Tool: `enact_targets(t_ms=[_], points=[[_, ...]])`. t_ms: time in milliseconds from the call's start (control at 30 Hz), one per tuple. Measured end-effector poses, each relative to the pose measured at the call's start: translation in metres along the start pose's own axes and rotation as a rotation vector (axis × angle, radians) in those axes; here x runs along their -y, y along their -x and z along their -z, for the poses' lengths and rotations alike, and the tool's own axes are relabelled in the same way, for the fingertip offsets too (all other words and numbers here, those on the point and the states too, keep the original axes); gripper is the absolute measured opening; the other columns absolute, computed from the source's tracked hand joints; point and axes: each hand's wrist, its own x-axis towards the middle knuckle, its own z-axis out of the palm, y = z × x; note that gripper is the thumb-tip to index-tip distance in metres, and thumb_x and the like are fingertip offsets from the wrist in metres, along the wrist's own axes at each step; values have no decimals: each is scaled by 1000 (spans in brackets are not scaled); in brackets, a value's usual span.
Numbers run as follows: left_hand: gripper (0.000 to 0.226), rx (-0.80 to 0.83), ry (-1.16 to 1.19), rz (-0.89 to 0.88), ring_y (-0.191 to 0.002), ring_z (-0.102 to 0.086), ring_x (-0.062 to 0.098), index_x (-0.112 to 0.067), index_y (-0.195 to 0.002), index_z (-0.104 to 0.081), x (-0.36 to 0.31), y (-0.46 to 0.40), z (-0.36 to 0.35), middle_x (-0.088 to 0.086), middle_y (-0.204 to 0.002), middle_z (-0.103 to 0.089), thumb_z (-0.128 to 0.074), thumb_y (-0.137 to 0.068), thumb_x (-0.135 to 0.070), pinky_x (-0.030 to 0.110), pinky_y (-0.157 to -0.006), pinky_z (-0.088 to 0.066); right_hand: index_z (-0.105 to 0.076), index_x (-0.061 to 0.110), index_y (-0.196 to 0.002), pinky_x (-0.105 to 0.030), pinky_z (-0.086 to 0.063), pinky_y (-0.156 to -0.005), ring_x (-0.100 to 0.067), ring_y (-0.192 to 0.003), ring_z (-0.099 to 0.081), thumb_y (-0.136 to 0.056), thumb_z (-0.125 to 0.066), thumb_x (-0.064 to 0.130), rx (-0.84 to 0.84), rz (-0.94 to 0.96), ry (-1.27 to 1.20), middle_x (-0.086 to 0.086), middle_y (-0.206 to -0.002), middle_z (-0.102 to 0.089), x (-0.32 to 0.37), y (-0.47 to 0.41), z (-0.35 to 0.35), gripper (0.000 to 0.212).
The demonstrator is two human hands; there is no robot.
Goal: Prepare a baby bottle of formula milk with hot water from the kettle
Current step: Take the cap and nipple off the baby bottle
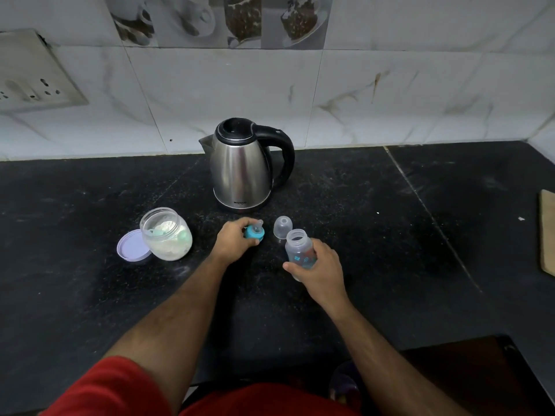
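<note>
A steel kettle [243, 172] with a black lid and handle stands at the back of the black counter [390, 235], spout to the left. My right hand [319, 270] grips the open, empty clear baby bottle [298, 247], which is upright with no top on it. My left hand [232, 240] holds the teal screw ring with its teat [254, 231] just above or on the counter, left of the bottle. The bottle's clear dome cap [282, 227] stands between them, a little further back. An open clear jar of white formula powder [166, 235] with a scoop inside sits at the left.
The jar's lilac lid [132, 246] lies flat against its left side. A wooden board's edge [547, 235] shows at the far right. A switch plate [33, 73] hangs on the tiled wall at the upper left. The counter's front edge drops away at the lower right.
</note>
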Motion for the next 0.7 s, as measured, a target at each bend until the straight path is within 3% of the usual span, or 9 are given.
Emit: enact_targets(t_ms=[133,400,467,567,700], points=[[48,-10,-82,-3,-110,-62,17,-25,-118,-66,3,-9,-2,-2,-123,-68,-81,-75,-10,36,-103,-46,-60,22,-119,-40,-51,-97,-15,-115,-56,-69,-88,32,15,-13,-20,8,-118,-63,0,-1,-1,58],[53,-8,-203,20,-118,-56,23,-30,-127,-58,10,-15,-4,6,-125,-62,-78,-80,-17,45,-105,-44,-60,22,-118,-41,-50,-98,-15,-115,-55,-69,-88,30,12,-10,-39,9,-118,-63,-2,-2,-6,57],[63,1,-196,17,-123,-54,23,-29,-135,-54,10,-14,-3,6,-132,-61,-78,-79,-15,44,-107,-43,-60,22,-119,-39,-50,-99,-13,-116,-55,-69,-88,29,16,-11,-45,9,-119,-62,-2,-2,-6,58],[83,-18,-139,7,-124,-55,20,-23,-148,-42,8,-9,-2,3,-140,-57,-81,-75,-10,31,-104,-42,-60,22,-116,-32,-50,-96,-10,-111,-56,-69,-88,27,12,-2,-66,10,-116,-62,-2,-1,-7,55],[75,-186,-83,0,-118,-57,19,-17,-143,-49,7,15,5,5,-131,-60,-81,-75,-9,35,-106,-44,-57,23,-113,-25,-49,-88,-6,-102,-59,-70,-87,22,33,-1,-123,10,-110,-63,1,-1,-12,53]])
